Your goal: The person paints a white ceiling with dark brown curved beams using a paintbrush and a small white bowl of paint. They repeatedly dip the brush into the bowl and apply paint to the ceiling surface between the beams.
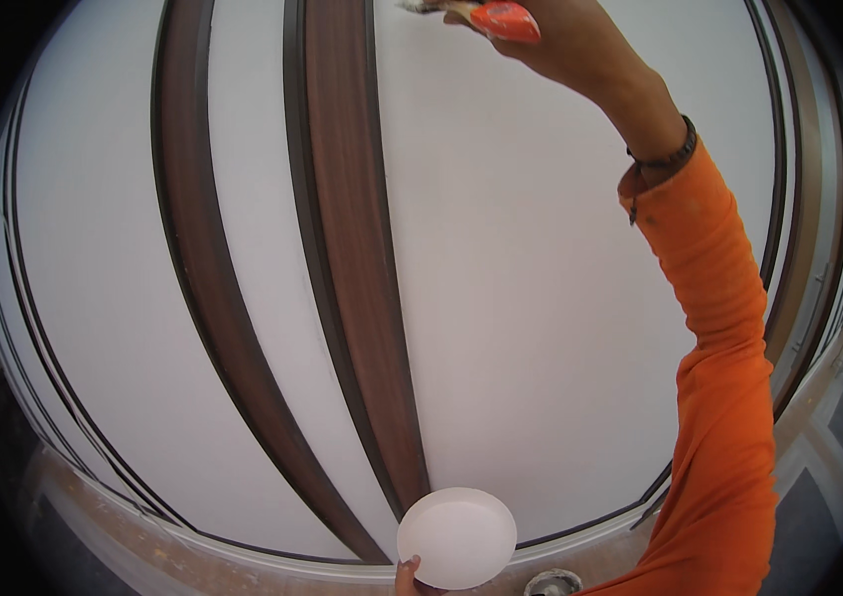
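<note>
My right hand (572,42) is raised to the top edge of the view, at the end of an orange sleeve with a dark wristband. Its fingers close around a paintbrush (509,20) with a red-orange handle smeared white. The brush's head points left and is partly cut off by the frame, close to the white wall panel (531,278). Low in the middle, my left hand (409,576) grips the left rim of a round white container (456,536). Only a thumb and part of that hand show. Whether the pale surface inside is paint, I cannot tell.
Two brown wood-grain strips (354,228) with dark edges run down the white wall. A pale baseboard (273,558) follows its foot. On the floor below, a round, paint-marked can (553,582) stands right of the container. More dark trim (784,179) lies at the right.
</note>
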Demonstrator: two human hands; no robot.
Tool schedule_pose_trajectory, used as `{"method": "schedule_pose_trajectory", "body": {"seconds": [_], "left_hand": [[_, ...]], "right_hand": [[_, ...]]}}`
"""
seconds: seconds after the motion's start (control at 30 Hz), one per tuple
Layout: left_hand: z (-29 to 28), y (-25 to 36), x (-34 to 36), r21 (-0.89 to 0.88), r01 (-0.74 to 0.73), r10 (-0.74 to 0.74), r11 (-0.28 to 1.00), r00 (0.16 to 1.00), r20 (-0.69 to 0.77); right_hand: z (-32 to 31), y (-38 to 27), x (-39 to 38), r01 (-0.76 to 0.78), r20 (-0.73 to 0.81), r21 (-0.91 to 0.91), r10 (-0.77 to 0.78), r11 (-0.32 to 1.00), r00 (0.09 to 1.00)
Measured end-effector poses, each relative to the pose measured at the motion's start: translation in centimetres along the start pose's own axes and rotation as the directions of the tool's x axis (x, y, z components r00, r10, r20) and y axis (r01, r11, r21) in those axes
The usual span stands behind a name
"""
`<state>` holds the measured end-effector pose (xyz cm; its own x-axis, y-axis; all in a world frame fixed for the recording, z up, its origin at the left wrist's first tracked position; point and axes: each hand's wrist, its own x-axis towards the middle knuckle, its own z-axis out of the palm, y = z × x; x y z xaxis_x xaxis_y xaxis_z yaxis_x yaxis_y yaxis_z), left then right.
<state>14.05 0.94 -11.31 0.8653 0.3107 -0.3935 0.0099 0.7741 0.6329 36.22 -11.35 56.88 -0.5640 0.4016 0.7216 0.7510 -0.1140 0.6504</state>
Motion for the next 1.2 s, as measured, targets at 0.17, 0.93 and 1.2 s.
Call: {"method": "schedule_pose_trajectory", "body": {"seconds": [0.17, 0.93, 1.2], "left_hand": [[0.3, -0.1, 0.4, -0.003, 0.008, -0.008, 1.0, 1.0, 0.002], [-1.0, -0.2, 1.0, -0.001, 0.027, -0.027, 1.0, 1.0, -0.006], [-1.0, 0.1, 1.0, 0.003, 0.028, -0.028, 1.0, 1.0, -0.011]], "right_hand": [[1.5, 3.5, 2.2, 0.069, -0.024, -0.136, -0.073, 0.988, 0.997], [5.4, 2.3, -1.6, 0.013, 0.118, -0.006, -0.012, 1.0, 0.993], [6.2, 1.5, -3.0, 0.059, 0.123, 0.054, -0.065, 0.997, 0.99]]}}
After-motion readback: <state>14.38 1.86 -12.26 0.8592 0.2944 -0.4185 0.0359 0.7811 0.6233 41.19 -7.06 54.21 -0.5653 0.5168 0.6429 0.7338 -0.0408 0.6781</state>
